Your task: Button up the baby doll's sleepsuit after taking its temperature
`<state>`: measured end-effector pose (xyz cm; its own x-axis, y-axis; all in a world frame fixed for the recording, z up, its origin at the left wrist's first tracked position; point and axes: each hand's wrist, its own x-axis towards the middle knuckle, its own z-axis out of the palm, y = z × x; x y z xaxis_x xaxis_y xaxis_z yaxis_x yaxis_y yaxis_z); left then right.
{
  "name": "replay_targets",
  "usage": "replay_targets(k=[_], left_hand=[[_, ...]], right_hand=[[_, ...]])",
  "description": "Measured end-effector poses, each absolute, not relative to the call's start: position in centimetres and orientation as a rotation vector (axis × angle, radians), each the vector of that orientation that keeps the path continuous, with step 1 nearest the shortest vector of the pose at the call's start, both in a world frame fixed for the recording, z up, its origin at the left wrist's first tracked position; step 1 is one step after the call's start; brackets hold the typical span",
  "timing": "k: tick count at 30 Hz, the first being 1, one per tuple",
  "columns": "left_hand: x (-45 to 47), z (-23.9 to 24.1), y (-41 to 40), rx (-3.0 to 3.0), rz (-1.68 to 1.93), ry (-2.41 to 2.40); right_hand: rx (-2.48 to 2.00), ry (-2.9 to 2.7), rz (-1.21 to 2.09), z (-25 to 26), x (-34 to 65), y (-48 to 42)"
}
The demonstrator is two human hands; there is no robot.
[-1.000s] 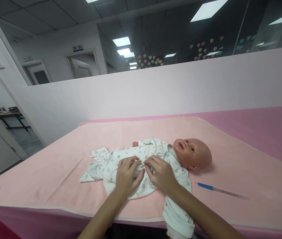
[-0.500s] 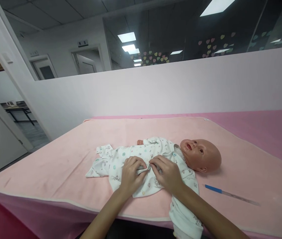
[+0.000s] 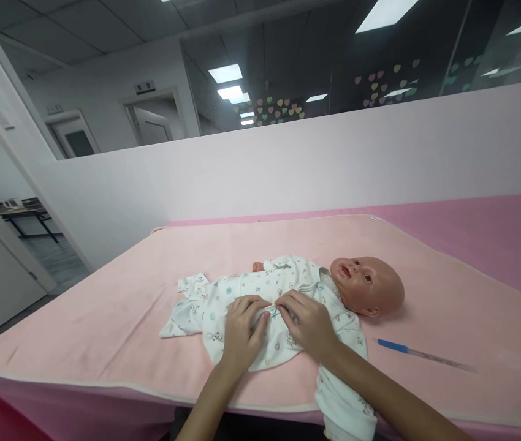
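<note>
A baby doll lies on its back on a pale pink blanket, head to the right. It wears a white printed romper. My left hand and my right hand rest on the doll's belly, fingertips meeting at the romper's front closure. Both pinch the fabric there, fingers curled. One sleeve of the romper hangs over the near table edge under my right forearm.
A blue-capped thin stick, like a thermometer, lies on the blanket right of the doll. A darker pink cover lies under the blanket. A low white partition wall runs behind the table; a doorway opens at the left.
My hands stay on the romper's front, the fingers shifting slightly at the closure. The camera view has swayed a little; the doll has not moved.
</note>
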<state>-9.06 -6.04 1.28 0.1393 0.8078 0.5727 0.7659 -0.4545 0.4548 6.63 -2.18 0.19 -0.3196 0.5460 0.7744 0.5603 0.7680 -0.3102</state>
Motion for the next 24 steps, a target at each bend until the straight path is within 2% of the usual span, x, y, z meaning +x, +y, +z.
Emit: replay_targets(k=[10,16,21,24], left_hand=[[-8.5,1.3,-6.4,2.242,1.192,1.681],[-8.1,1.1,-6.8,1.991,1.564,1.645],[-8.2,1.8,-8.5,2.194,1.236,1.782],[-9.5,1.0,-11.7,2.037,1.345,1.930]], right_hand=[[-0.873,-2.046,0.061,0.2,6.9,-2.6],[-0.884,-1.938,0.194,0.8,7.0,-3.1],[-0.718,-1.716,0.351,1.1,9.8,-6.6],[-0.563,-1.755,0.335,1.2,12.2,-5.3]])
